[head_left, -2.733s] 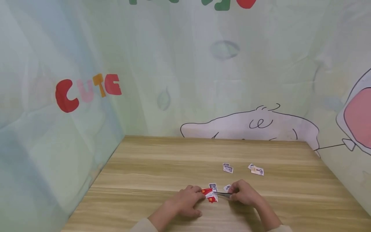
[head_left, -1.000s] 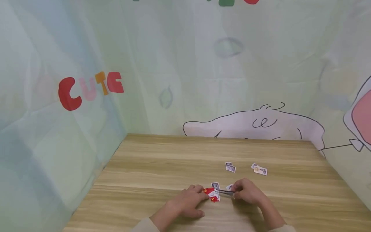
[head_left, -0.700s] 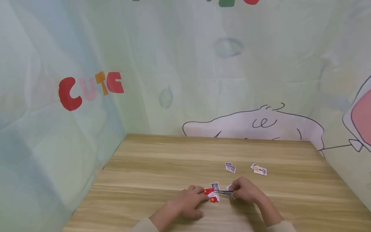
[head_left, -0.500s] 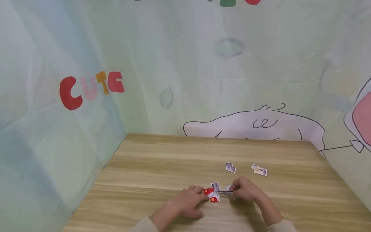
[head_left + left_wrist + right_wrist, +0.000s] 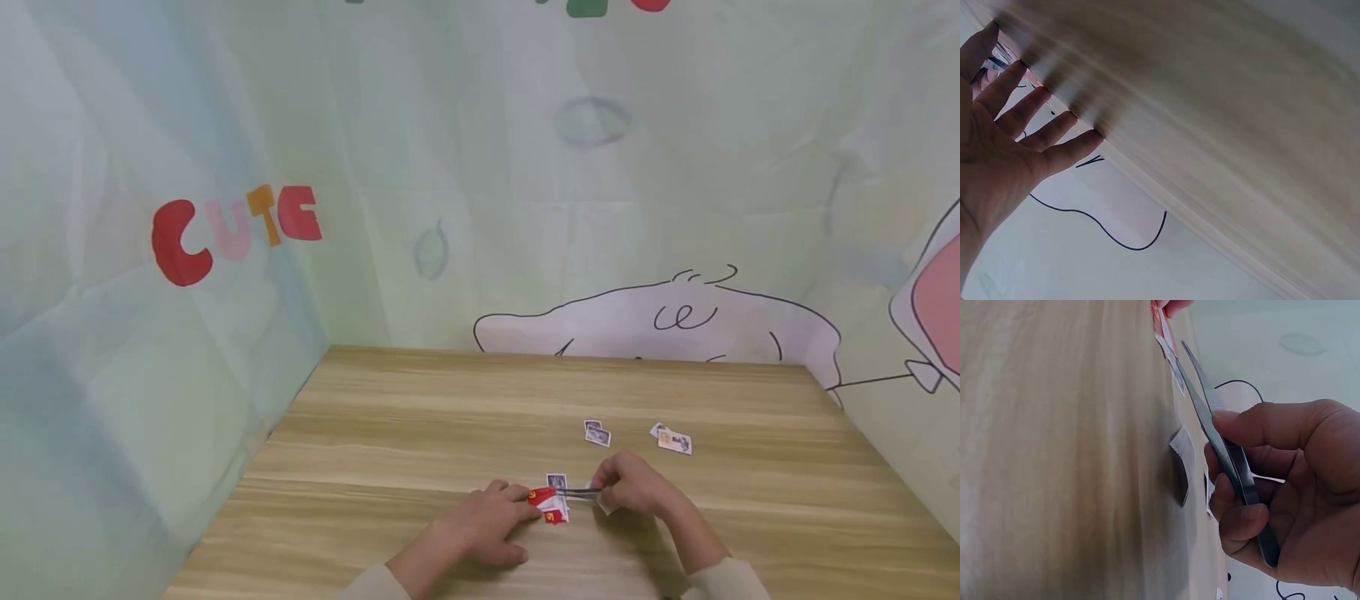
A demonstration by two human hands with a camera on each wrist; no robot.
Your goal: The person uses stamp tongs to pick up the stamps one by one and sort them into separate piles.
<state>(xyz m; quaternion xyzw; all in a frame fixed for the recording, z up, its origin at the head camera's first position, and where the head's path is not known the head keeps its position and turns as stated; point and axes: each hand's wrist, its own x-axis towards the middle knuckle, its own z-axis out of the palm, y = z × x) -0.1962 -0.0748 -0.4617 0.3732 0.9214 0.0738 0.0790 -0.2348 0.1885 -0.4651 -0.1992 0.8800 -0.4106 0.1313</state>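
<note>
In the head view, my left hand [image 5: 491, 521] lies on the table with its fingers extended, fingertips on the left edge of a small overlapping group of stamps. Two red stamps [image 5: 542, 497] with yellow emblems lie over a dark grey stamp [image 5: 557, 481] with a white border. From the right, my right hand [image 5: 633, 486] holds metal tweezers [image 5: 579, 493] between thumb and fingers, tips over the group. The right wrist view shows the tweezers' tips spread apart, one at a stamp's edge. Beneath that hand lies a curled pale stamp [image 5: 1182, 453]. In the left wrist view the left fingers [image 5: 1072, 150] are straight.
Farther back on the wooden table [image 5: 420, 417] lie two overlapping grey stamps [image 5: 597, 435]. To their right is another overlapping pair with a beige stamp [image 5: 675, 442] on top. A printed cloth backdrop [image 5: 420, 167] rises behind the table and along both sides.
The right hand has shifted slightly back and left, and the tweezers' arms now look spread. More of the pale stamp shows below its fingers. The left hand and the stamp group stay put.
</note>
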